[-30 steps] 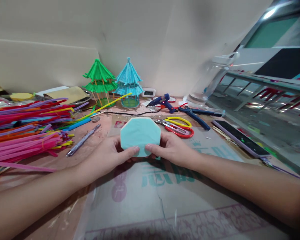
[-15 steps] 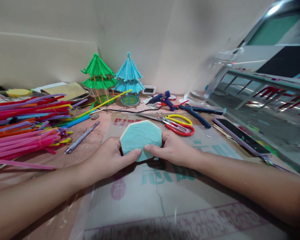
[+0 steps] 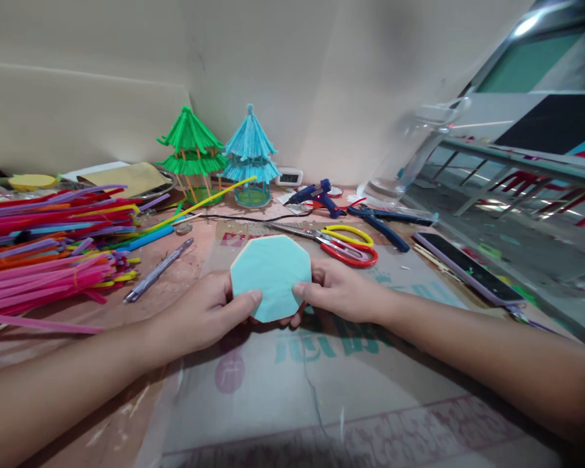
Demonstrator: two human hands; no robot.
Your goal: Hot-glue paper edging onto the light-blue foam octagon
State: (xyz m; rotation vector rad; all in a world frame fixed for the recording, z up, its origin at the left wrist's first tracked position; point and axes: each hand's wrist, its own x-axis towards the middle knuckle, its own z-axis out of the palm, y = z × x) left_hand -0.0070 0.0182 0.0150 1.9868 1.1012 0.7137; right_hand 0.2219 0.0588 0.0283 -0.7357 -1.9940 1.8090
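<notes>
A pale turquoise octagonal piece (image 3: 272,273) with a thin light edge is held up over the cardboard sheet (image 3: 370,396). My left hand (image 3: 219,302) grips its left side, thumb on the face. On the opposite side my right hand (image 3: 334,289) pinches it, thumb near the right edge; some fingertips show below it. What the fingers do behind the piece is mostly hidden. Just past it lie scissors (image 3: 348,246) with one yellow and one red handle. Farther back stand a green pipe-cleaner pavilion model (image 3: 192,146) and a blue one (image 3: 250,153).
Bundles of coloured pipe cleaners (image 3: 49,247) and a pen (image 3: 158,270) lie at left. Toward the wall are a blue glue gun (image 3: 316,195), a small digital clock (image 3: 289,176), dark-blue-handled pliers (image 3: 383,224) and a clear plastic jug (image 3: 404,156). A phone (image 3: 468,266) rests at the right edge.
The octagonal piece has tilted to face me more fully and shifted slightly left. My thumbs have moved apart toward its edges.
</notes>
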